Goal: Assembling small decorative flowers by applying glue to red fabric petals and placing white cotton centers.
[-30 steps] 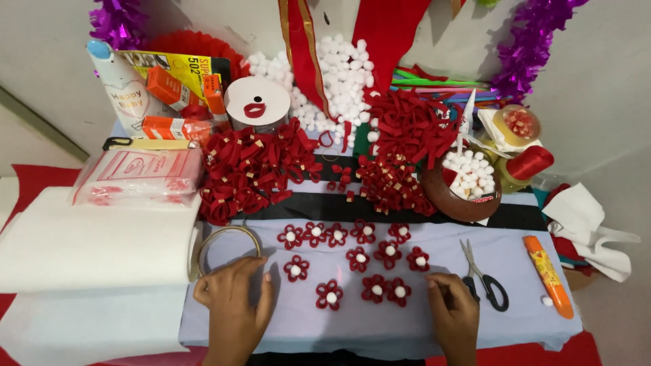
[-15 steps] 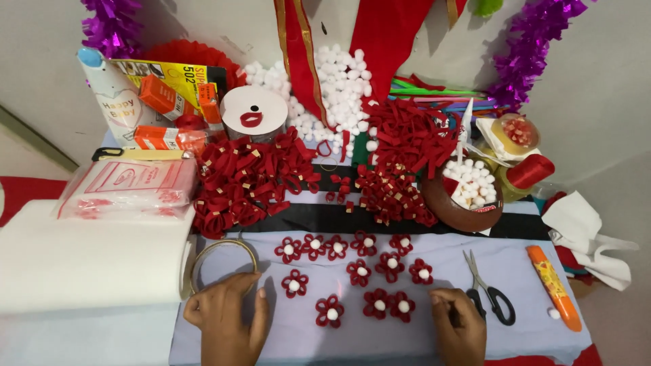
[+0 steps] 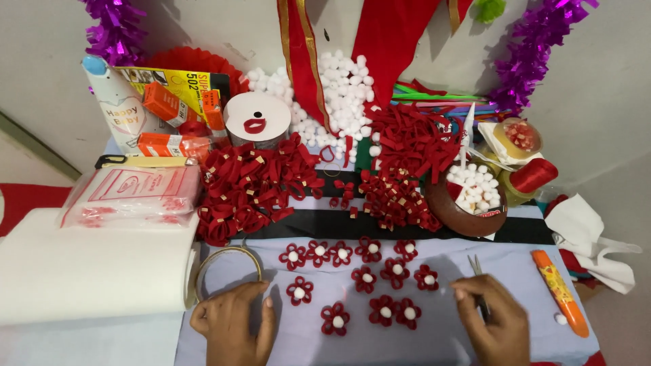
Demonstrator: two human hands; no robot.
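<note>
Lilac cloth (image 3: 434,342) over a cluttered craft table, tinsel on the wall behind. Left hand (image 3: 234,324) flat on the cloth, palm down, fingers together, holding nothing, just below the wire ring (image 3: 228,271). Right hand (image 3: 495,322) rests over the scissors (image 3: 477,271), fingers curled loosely; only the blade tips show above it, can't tell if it grips them. Red flowers (image 3: 366,278) with white centres lie between and above the hands. Orange tube (image 3: 559,293) right of the right hand. White roll (image 3: 88,268) left of the left hand
</note>
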